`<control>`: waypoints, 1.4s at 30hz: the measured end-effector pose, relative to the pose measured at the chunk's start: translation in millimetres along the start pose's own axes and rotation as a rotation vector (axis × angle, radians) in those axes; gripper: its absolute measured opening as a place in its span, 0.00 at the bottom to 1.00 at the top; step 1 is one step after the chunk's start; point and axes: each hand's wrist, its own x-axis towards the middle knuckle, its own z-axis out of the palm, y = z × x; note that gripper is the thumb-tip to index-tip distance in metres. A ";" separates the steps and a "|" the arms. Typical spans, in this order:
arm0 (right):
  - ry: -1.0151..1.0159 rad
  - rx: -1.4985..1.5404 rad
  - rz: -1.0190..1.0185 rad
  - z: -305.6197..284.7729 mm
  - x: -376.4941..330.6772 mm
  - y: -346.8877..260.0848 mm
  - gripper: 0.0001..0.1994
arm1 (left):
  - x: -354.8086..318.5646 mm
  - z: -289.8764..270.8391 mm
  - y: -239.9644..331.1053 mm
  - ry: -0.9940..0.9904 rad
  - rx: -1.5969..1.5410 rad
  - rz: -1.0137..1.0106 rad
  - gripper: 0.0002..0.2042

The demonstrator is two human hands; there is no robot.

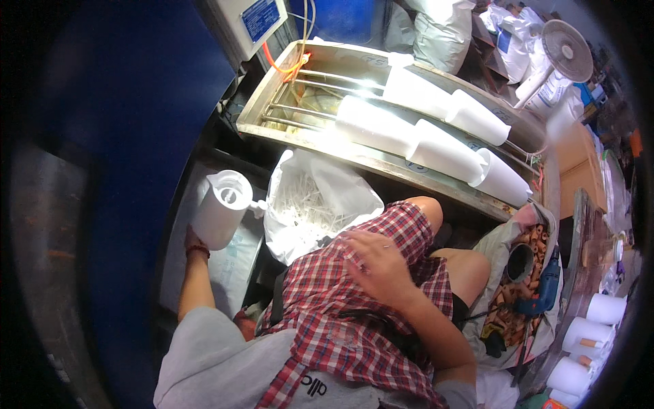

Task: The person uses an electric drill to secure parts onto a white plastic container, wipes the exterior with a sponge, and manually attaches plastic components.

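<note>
As a person in a plaid apron (327,286) sits beside a metal trough (271,88), the left hand (195,242) holds up a white jug (223,219), tilted, just left of a bag (276,238) of thin, pale scraps (306,202). Its fingers appear clamped on the lower side, though most are hidden. The right hand (380,264), slightly blurred, is over the lap, fingers a little apart, with nothing visible in its grasp. The step in hand looks like one-handed handling of the jug; the next move would seem to call for a steady grip, clear of the bag. Beneath is a pale, plastic-covered surface (238,269). White vessels (446,150) line the trough's rods; to the right are a sack (497,237) of brown pieces (540,238), a blue drill (543,300) and a fan (567,51).
</note>
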 end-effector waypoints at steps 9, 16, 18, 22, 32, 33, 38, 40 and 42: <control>0.135 -0.272 -0.235 36.7 21.4 -17.2 0.31 | -138.2 206.7 -6.7 -0.644 0.287 -0.274 0.22; 0.089 -0.243 -0.088 29.0 4.1 -17.4 0.34 | -166.6 205.2 -73.0 -0.656 0.417 -0.475 0.20; 0.086 -0.220 -0.106 32.5 2.9 -20.4 0.33 | -166.6 203.5 -75.3 -0.694 0.363 -0.501 0.20; 0.025 -0.257 -0.100 36.9 6.7 -23.3 0.34 | -170.5 196.2 -80.2 -0.609 0.335 -0.546 0.20; -0.002 -0.217 -0.113 35.8 10.6 -26.2 0.29 | -146.2 195.5 -83.4 -0.696 0.180 -0.484 0.24; 0.019 -0.233 -0.134 32.1 10.1 -24.8 0.28 | -147.8 211.0 -65.7 -0.723 0.132 -0.349 0.25; 0.165 -0.199 0.058 11.4 13.9 -12.7 0.20 | -123.3 272.4 40.1 -0.641 0.015 0.016 0.30; 0.170 -0.179 0.137 11.5 13.1 -3.3 0.20 | -90.5 290.2 56.6 -0.537 0.012 0.142 0.32; 0.148 -0.105 0.174 12.0 11.2 4.0 0.19 | -64.0 320.1 63.9 -0.371 0.030 0.404 0.33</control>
